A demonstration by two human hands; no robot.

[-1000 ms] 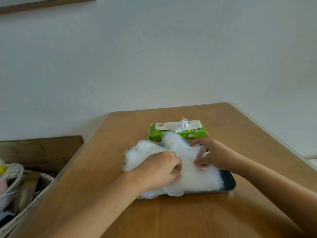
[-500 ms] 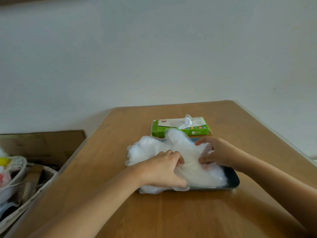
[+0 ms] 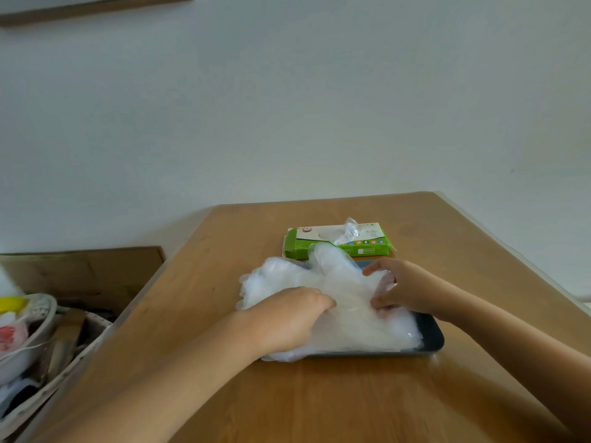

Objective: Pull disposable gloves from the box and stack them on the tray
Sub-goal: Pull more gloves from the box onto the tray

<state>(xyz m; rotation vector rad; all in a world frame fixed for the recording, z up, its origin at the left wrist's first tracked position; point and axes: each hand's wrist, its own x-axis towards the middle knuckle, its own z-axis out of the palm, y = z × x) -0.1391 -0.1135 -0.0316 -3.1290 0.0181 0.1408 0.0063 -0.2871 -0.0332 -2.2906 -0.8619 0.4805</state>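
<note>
The fingertips of the left hand point(image 3: 284, 318) sink into the heap of gloves point(image 3: 348, 327), so I cannot tell whether its grip closes on any film. Under both grips the tray point(image 3: 431, 338) is nearly all covered; only its dark corner, nearer me than the grip of the right hand point(image 3: 406, 289), shows. Beyond the grips, the print on the box point(image 3: 319, 246) is too small to read. Both forearms run off the bottom edge.

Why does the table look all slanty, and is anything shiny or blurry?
Head view: the wide-angle lens splays the table edges outward; a faint gleam sits on the tray corner and gloves; the glove box print is too soft to read; clutter at left is blurred.
</note>
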